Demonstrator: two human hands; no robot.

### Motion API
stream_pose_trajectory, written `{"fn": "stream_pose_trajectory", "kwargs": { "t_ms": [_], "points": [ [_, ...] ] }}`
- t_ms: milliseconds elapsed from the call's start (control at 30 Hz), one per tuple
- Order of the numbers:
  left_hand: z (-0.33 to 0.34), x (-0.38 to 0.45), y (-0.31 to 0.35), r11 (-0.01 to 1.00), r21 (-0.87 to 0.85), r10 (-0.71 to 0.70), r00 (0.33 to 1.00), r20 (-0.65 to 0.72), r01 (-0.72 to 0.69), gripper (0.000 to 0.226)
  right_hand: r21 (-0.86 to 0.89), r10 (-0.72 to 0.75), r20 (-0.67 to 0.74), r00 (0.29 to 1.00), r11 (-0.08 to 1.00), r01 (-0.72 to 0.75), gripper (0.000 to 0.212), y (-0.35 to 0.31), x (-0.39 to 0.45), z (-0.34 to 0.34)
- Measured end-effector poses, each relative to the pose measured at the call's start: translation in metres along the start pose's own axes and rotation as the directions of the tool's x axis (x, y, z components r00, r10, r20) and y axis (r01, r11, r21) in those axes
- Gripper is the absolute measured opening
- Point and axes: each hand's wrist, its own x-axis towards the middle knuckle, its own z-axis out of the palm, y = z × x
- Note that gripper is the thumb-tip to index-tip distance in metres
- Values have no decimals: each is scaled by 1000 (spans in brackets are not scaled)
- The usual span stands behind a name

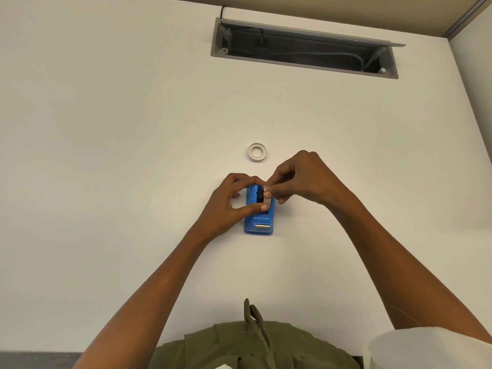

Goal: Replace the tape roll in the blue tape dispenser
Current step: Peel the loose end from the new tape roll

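The blue tape dispenser [259,218] lies on the white desk [119,161] just ahead of me, its metal cutter blade facing me. My left hand [229,201] grips its left side and far end, thumb on the top edge. My right hand [298,179] pinches something at the black hub in the dispenser's slot; a bit of white shows between its fingertips, and I cannot tell whether that is a tape roll. A white tape roll [257,152] lies flat on the desk a little beyond the hands, untouched.
An open grey cable tray [303,49] with cables inside is sunk into the desk at the far right. A partition wall runs along the right side. A white roll-like object [426,350] sits at the near right corner. My green clothing fills the bottom centre.
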Motion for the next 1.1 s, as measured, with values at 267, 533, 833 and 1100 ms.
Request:
{"fn": "stream_pose_trajectory", "kwargs": {
  "t_ms": [267, 533, 833, 1100],
  "points": [
    [0, 0, 0, 1000, -3, 0, 1000, -3, 0, 50, -2, 28, -7, 1000, 1000, -28, 7, -4, -2, 0],
    [0, -1, -2, 1000, -3, 14, 1000, -7, -14, 44, 52, 45, -44, 998, 998, -42, 6, 1, 2, 1],
    [0, 0, 0, 999, 5, 36, 999, -9, -36, 41, -81, -170, -182, 968, 984, 157, 11, 7, -18, 15],
    [1, 0, 2, 999, -6, 43, 999, -10, -43, 41, -324, -190, -148, 971, 936, 134, 10, -9, -23, 21]
  ]
}}
